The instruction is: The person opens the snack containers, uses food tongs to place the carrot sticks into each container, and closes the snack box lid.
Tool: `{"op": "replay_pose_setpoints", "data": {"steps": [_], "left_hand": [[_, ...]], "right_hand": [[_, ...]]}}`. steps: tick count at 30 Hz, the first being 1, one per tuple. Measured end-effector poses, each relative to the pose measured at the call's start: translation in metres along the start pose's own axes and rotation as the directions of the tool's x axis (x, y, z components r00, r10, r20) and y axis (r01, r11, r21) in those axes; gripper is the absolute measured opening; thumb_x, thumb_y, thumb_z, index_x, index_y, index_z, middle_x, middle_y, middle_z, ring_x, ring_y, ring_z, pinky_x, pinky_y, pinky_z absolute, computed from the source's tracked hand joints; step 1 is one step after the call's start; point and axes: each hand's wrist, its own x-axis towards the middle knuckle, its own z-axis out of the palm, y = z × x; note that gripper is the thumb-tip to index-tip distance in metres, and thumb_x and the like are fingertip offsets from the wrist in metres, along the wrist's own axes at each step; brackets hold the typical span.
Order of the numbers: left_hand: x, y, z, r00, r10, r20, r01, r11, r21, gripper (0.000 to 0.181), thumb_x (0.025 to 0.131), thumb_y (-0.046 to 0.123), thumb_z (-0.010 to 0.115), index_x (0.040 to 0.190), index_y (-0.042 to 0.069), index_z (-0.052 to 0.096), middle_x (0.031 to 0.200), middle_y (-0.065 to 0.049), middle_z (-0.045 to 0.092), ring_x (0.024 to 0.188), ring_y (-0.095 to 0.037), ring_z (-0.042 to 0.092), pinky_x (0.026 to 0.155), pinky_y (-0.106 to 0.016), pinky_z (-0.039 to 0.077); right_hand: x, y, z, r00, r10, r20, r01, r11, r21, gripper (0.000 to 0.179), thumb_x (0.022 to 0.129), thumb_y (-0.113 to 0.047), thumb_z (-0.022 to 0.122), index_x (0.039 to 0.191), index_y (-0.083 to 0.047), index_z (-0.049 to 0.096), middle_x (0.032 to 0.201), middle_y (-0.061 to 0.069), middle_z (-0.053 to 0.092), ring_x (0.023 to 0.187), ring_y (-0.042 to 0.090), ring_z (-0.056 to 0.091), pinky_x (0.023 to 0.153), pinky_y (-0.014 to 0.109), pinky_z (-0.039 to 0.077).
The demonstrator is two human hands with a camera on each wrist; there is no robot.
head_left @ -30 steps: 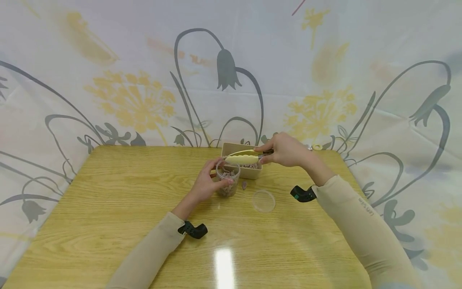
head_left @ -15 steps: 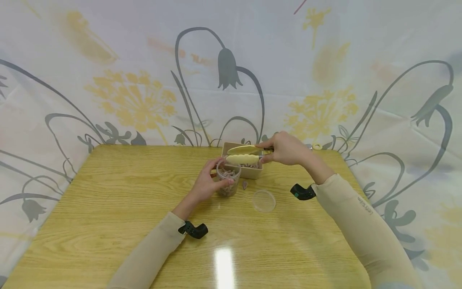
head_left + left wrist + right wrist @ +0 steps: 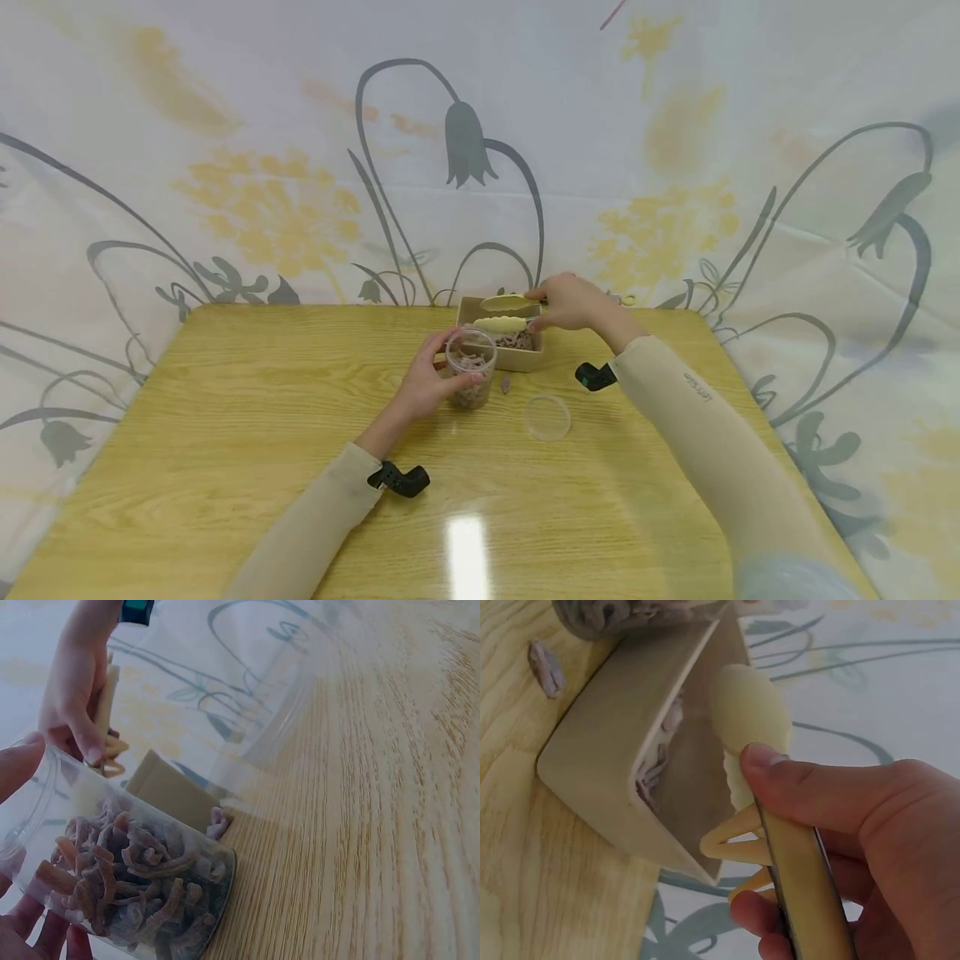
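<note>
My left hand (image 3: 423, 387) grips a clear plastic jar (image 3: 472, 385) around its side. Inside the jar lie brownish-purple, twisted dried strips (image 3: 139, 870), and its top is uncovered. With thumb and fingers, my right hand (image 3: 572, 304) holds a pair of tongs with pale yellow tips (image 3: 501, 325). Those tips are spread apart over a beige rectangular box (image 3: 517, 360), with nothing seen between them. More of the dried strips (image 3: 513, 340) lie in the box, directly behind and right of the jar.
One loose dried strip (image 3: 547, 669) lies on the wooden table (image 3: 262, 433) in front of the box. A round clear lid (image 3: 547, 418) rests flat, nearer and to the right. Behind the table's far edge hangs a flower-patterned cloth (image 3: 300, 150).
The tongs' tips, close together near the jar's mouth earlier, have spread wide. My right hand has shifted back and slightly left over the box. The left hand and jar keep their place.
</note>
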Motion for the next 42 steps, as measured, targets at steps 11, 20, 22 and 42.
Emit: {"op": "replay_pose_setpoints", "data": {"steps": [11,20,22,42], "left_hand": [[0.000,-0.004,-0.002,1.000,0.013,-0.002,-0.013,1.000,-0.005,0.077,0.085,0.020,0.082,0.150,0.009,0.042,0.143,-0.013,0.044,0.129,-0.031,0.042,0.104,-0.051,0.042],[-0.001,-0.004,-0.002,1.000,0.027,-0.004,-0.027,1.000,-0.013,0.076,0.085,0.016,0.082,0.150,0.009,0.042,0.143,-0.014,0.044,0.130,-0.032,0.042,0.104,-0.051,0.041],[-0.001,-0.004,-0.003,0.999,0.033,-0.007,-0.034,0.999,-0.011,0.076,0.085,0.015,0.082,0.149,0.009,0.042,0.142,-0.014,0.044,0.129,-0.032,0.043,0.104,-0.052,0.041],[0.000,-0.005,-0.001,0.999,0.031,-0.010,-0.032,0.999,-0.014,0.079,0.085,0.015,0.082,0.151,0.007,0.040,0.143,-0.014,0.044,0.130,-0.033,0.043,0.104,-0.053,0.041]], "right_hand": [[0.031,-0.028,0.007,0.987,0.072,0.142,-0.046,0.983,-0.179,0.074,0.083,-0.039,0.080,0.146,-0.011,0.052,0.141,0.010,0.056,0.107,0.030,0.062,0.082,0.044,0.053],[0.039,-0.031,0.018,0.980,0.071,0.187,-0.042,0.987,-0.156,0.065,0.088,-0.034,0.076,0.144,-0.008,0.054,0.139,0.012,0.058,0.122,0.034,0.056,0.101,0.051,0.046],[0.040,-0.028,0.022,0.984,0.054,0.167,-0.031,0.991,-0.133,0.063,0.089,-0.032,0.075,0.143,-0.008,0.055,0.139,0.012,0.057,0.124,0.034,0.056,0.101,0.050,0.046],[0.040,-0.010,0.054,0.996,0.011,-0.094,-0.024,0.990,-0.141,0.034,0.092,-0.012,0.069,0.125,-0.023,0.071,0.125,0.001,0.068,0.070,0.018,0.060,0.049,0.030,0.041]]}}
